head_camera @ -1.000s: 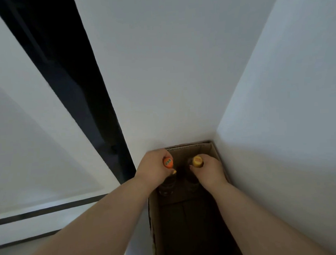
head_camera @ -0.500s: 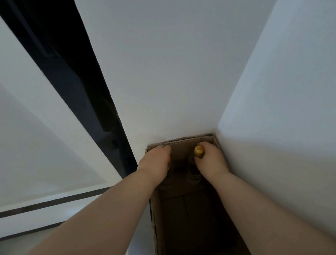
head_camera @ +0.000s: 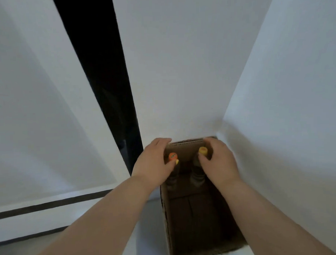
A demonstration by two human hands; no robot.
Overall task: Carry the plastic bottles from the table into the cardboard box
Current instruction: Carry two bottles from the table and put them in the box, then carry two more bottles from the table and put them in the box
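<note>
A tall open cardboard box (head_camera: 186, 150) stands on the floor in a corner of white walls. Two dark plastic bottles stand upright at its far end. The left bottle (head_camera: 172, 156) has an orange cap, and my left hand (head_camera: 154, 163) grips its neck between thumb and fingers. The right bottle (head_camera: 202, 150) has a yellow cap, and my right hand (head_camera: 219, 162) curls round its neck just below the cap. My hands and the box's shadow hide the bottles' lower bodies. The near part of the box's floor is dark and bare.
White walls close in behind and to the right of the box. A black vertical gap (head_camera: 104, 82) runs down the wall to the left. A white skirting with dark stripes (head_camera: 51, 205) runs along the floor at the left.
Both hands have pushed the two bottles to the far end of the box. The caps, partly covered half a second ago, show again between my fingers.
</note>
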